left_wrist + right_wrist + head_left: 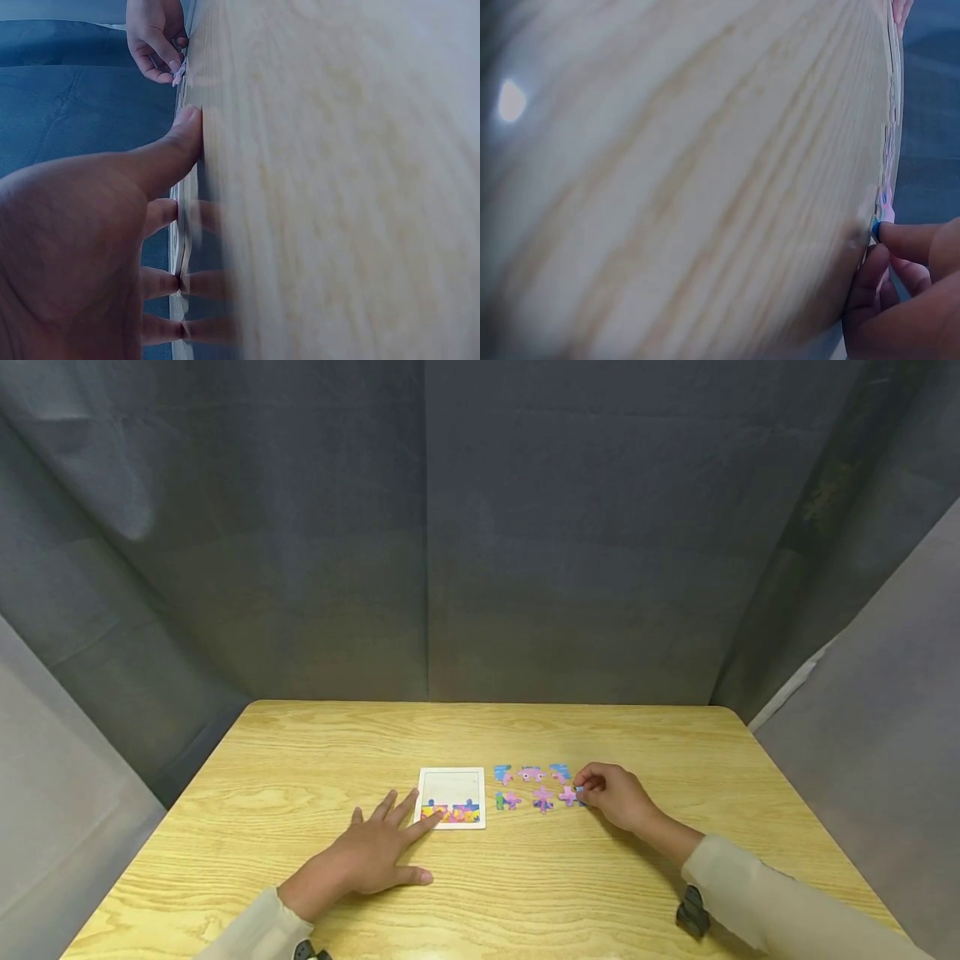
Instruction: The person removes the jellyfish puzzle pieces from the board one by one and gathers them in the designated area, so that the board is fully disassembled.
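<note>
My left hand [375, 852] lies with fingers spread at the lower left of a white puzzle tray [450, 783], fingertips over its left edge and lower corner. A strip of joined yellow, pink and blue pieces [467, 814] fills the tray's bottom; the part above it is bare white. Right of the tray, my right hand [617, 795] pinches a pink and blue jigsaw piece [569, 796] between thumb and fingers at the table surface. In the right wrist view, the piece's blue edge [877, 228] shows at the fingertips; the fingers hide the rest.
Loose pieces lie in two rows between tray and right hand: a pink one with eyes [532, 773], blue-and-pink ones [502, 772], a green-and-pink one [507, 801] and a pink-purple one [543, 800]. The wooden table [345, 735] ends at a dark grey curtain [570, 568].
</note>
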Demonstrator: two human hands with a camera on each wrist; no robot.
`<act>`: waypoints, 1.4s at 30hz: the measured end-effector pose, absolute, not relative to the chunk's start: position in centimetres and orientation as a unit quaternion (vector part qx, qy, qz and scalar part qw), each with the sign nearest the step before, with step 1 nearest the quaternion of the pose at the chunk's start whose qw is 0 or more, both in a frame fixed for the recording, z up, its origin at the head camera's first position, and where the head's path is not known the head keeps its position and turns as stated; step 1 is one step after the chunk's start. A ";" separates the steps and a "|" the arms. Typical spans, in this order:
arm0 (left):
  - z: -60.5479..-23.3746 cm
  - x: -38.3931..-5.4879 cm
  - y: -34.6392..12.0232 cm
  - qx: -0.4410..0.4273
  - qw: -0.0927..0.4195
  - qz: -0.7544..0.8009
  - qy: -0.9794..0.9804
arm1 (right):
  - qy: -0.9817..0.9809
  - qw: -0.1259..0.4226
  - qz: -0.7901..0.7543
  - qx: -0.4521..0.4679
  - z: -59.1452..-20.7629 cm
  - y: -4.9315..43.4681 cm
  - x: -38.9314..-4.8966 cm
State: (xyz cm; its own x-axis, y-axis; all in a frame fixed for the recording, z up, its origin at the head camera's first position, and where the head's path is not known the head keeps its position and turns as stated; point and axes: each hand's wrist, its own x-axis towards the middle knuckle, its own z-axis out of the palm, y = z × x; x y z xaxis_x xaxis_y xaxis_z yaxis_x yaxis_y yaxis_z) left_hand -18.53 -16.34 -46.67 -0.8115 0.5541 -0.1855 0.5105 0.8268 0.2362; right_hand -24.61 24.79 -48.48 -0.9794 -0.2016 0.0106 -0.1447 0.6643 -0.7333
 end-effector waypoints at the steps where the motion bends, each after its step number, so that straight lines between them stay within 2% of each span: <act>1: -46.7 -18.5 -16.3 0.281 0.124 0.089 0.948 | 0.912 0.035 -0.398 -0.095 -48.5 24.8 -24.6; 16: -46.9 -18.7 -16.4 0.280 0.120 0.080 0.949 | 0.916 0.030 -0.387 -0.099 -48.9 24.8 -24.6; 30: -46.8 -18.7 -16.5 0.283 0.116 0.082 0.948 | 0.901 0.050 -0.419 -0.095 -48.4 24.7 -24.6; 42: -46.7 -17.7 -16.3 0.284 0.105 0.100 0.948 | 0.897 0.048 -0.429 -0.096 -47.9 24.2 -24.6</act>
State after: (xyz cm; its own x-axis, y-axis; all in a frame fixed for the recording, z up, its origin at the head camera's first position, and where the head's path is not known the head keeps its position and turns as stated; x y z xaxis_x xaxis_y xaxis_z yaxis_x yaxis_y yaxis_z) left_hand -17.72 -16.28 -46.71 -0.8173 0.5585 -0.1421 0.5166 0.8193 0.2486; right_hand -24.58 24.21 -47.89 -0.9768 -0.2143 -0.0043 -0.1312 0.6139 -0.7784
